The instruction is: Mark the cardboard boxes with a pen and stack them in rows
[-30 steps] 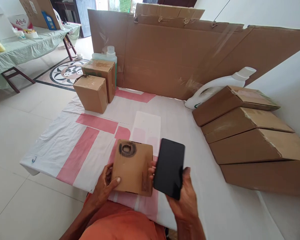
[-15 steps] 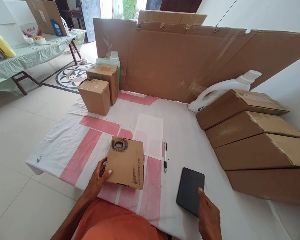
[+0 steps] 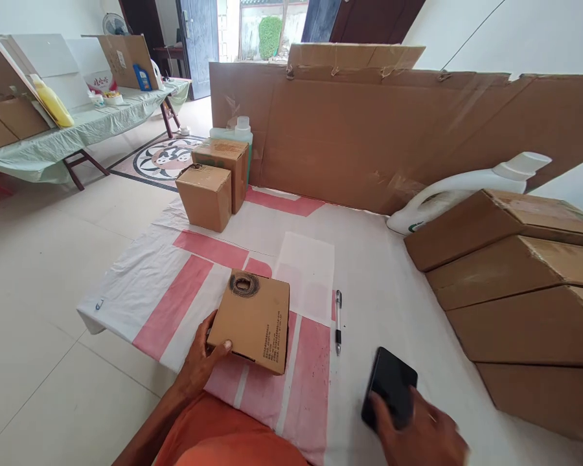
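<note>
A small brown cardboard box [image 3: 257, 320] lies on the table, with an oval hole ringed by black scribble near its top left corner and printed lines at its right. My left hand [image 3: 205, 356] grips its lower left corner, thumb on top and fingers along the side. At the right, a black flat slab [image 3: 392, 382] with rounded corners, perhaps a phone or tablet, lies at an angle. Over its lower end my right hand [image 3: 420, 424], slightly blurred, closes with the thumb on the left and fingers on the right. Between box and slab lies a pen [image 3: 339, 323].
A white paper sheet [image 3: 305, 265] lies beyond the box. Brown cartons [image 3: 515, 304] line the right side, beside a white jug [image 3: 457, 188]. Two smaller cartons [image 3: 206, 197] stand at the far left. A cardboard panel [image 3: 369, 129] closes off the back.
My right hand has moved from the slab's right edge to straddle its lower end, thumb now on the left. My left hand stays on the box. The view has shifted.
</note>
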Available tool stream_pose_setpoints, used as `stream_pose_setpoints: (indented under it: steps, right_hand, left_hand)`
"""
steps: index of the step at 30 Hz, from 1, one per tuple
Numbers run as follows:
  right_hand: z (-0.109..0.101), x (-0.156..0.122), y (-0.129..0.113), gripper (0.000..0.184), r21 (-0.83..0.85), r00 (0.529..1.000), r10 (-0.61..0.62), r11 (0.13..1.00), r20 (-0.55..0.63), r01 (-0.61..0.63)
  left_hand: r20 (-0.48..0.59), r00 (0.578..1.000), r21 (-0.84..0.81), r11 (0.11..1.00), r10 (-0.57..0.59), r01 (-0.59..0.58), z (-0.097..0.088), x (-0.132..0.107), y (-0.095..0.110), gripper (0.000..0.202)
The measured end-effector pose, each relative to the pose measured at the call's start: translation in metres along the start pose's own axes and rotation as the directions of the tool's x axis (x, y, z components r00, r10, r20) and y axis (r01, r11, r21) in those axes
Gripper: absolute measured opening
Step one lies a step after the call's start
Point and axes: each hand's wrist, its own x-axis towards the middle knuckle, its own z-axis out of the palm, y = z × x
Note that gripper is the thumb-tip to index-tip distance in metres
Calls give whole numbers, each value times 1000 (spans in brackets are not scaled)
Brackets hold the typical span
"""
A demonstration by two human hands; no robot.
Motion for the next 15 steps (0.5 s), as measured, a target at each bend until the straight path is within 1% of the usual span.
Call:
stream_pose_setpoints:
  steps: [1,2,3,4,5,6,7,8,10,12,13,15]
  right_hand:
    - [11,-5,-16,83,124,989,-146,982,18,142]
    - [23,-11,-33,82,289,951,-300,919,70,268]
    - [36,-17,-51,85,440,893,-427,835,141,330]
    - [48,-21,-69,91,547,840,-511,763,183,345]
    - [58,-24,-86,94,625,799,-564,705,207,335]
    - [66,-25,-102,96,674,768,-601,664,222,324]
    - [70,-24,-118,94,701,752,-621,637,220,320]
    - [71,-21,-134,88,716,742,-635,619,214,323]
    - [66,-10,-168,75,729,720,-661,597,212,334]
    - [59,3,-206,66,739,690,-683,589,240,327]
    - [57,10,-226,65,743,675,-692,588,258,319]
    - [57,22,-267,68,741,664,-695,593,276,314]
  left_hand:
    - [-2,1000,0,1000,11,-11,0,0,0,88]
    - [-1,1000,-1,1000,19,-19,1,-1,0,87]
    - [3,1000,0,1000,24,-24,0,-1,1,86]
    - [5,999,6,999,32,-32,-1,-1,3,85]
    - [0,999,17,999,41,-41,-3,-1,5,83]
    - [-13,999,25,999,48,-48,-7,-1,7,80]
    - [-37,998,29,998,55,-54,-12,0,11,76]
    - [-71,995,37,997,66,-64,-18,2,16,73]
    - [-152,982,77,992,112,-101,-34,10,28,70]
    - [-246,951,153,976,188,-153,-51,23,43,70]
    - [-296,927,195,965,229,-176,-60,31,50,69]
    - [-385,876,244,948,290,-207,-75,50,65,65]
